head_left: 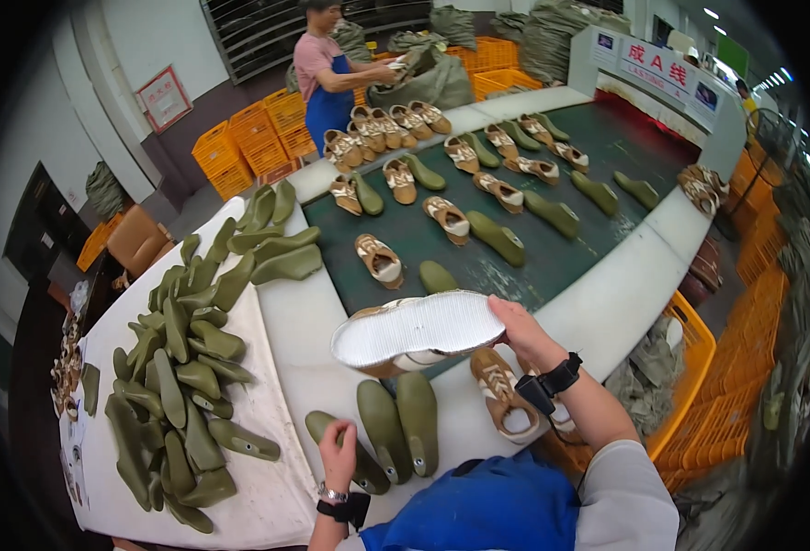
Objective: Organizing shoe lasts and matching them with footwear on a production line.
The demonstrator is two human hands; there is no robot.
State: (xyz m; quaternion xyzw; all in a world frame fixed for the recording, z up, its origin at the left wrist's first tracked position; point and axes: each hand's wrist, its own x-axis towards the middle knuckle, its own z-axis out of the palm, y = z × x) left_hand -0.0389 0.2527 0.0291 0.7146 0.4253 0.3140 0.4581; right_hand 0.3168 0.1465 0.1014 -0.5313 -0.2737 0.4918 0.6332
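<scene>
My right hand point(518, 331) grips one end of a brown-and-white shoe upper point(419, 332), raised over the near edge of the belt. Its white, ridged underside faces me. Low on the left, my left hand point(338, 452) is closed on a green shoe last point(368, 468) lying on the white tabletop. Two more green lasts point(416, 422) lie side by side just right of it. Close to my right forearm rests a brown-and-white shoe upper point(501, 395), with another partly hidden by my wrist.
A heap of green lasts point(175, 367) covers the white table point(281, 500) at left. Shoe uppers and lasts stand in rows on the dark green belt point(359, 248). Orange crates point(699, 367) line the right. Across the belt, a person in a blue apron point(327, 101) handles something pale.
</scene>
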